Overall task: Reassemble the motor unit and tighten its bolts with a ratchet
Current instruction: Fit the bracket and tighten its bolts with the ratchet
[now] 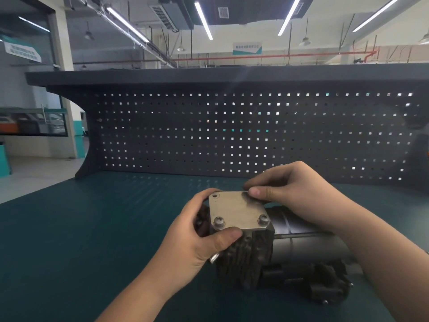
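Observation:
The black motor unit (287,259) lies on the green bench, its finned block toward me and its round body stretching right. A square metal cover plate (236,211) sits on top of the block. Two bolts stand in its near corners, one at the left (219,221) and one at the right (263,219). The far left corner hole (215,195) is bare. My left hand (199,238) grips the block and plate from the left, thumb on the plate's near edge. My right hand (290,196) pinches something small at the plate's far right corner; it is hidden by the fingers.
A small metal tube (213,257) sticks out of the block below my left thumb. The green bench top (92,228) spreads left and front. A dark pegboard back panel (232,135) with a shelf above rises behind the motor.

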Demonstrator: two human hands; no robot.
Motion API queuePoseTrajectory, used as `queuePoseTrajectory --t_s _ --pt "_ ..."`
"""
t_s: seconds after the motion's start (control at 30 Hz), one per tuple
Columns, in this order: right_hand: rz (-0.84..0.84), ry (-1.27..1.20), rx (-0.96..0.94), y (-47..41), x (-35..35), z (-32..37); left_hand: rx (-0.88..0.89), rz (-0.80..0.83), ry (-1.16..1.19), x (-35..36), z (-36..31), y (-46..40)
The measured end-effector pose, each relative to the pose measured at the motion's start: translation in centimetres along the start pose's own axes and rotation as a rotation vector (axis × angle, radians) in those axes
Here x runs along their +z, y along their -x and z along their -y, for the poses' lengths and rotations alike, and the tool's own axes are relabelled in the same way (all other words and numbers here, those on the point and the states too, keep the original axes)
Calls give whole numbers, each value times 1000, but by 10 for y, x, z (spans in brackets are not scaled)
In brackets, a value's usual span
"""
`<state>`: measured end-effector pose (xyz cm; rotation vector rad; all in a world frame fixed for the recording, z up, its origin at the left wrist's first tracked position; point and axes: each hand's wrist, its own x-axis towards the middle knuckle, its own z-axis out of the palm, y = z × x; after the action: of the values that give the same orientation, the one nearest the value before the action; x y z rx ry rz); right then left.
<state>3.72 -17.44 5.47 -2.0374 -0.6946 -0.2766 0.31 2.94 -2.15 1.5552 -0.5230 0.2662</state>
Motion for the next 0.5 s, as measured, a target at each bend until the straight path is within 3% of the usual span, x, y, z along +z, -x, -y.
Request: queuePoseTrajectory --t_s 0.17,0.33,0.5 --pt "-155 112 -39 -1 11 2 6 -7 -15 0 1 0" --pt "-1 55 -59 3 4 2 7 -4 -4 -1 2 0" --pt "-179 111 -25 1 12 2 7 0 3 -1 3 -1"
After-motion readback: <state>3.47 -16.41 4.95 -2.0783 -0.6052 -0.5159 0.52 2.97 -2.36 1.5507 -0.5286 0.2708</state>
